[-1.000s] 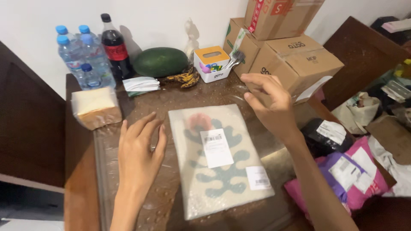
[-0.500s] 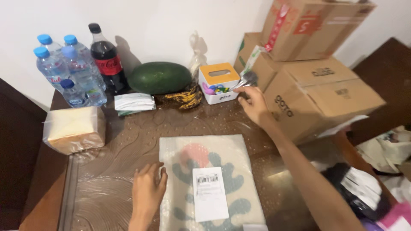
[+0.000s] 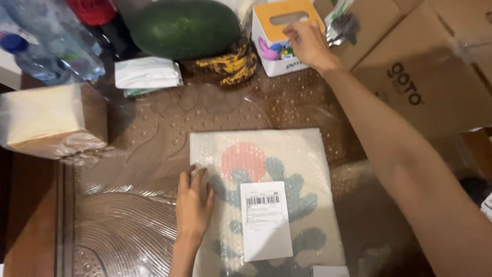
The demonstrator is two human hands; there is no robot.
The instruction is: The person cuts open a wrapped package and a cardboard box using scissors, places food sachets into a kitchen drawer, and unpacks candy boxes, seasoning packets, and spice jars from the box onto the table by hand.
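Watermelon (image 3: 184, 26), bananas (image 3: 229, 66), bagged bread (image 3: 48, 120), water bottles (image 3: 48, 48) (blurred).

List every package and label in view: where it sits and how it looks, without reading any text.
Bubble-wrapped parcel: flat rectangle at table centre, cream with pink and teal shapes, left hand on its edge.
Shipping label: white rectangle on the parcel.
Cardboard box: brown, right rear.
Small box: white with orange top, rear centre, right hand at it.
Wrapped block: pale, clear plastic, left.

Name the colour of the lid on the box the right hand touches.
Orange lid on a white box, head view.
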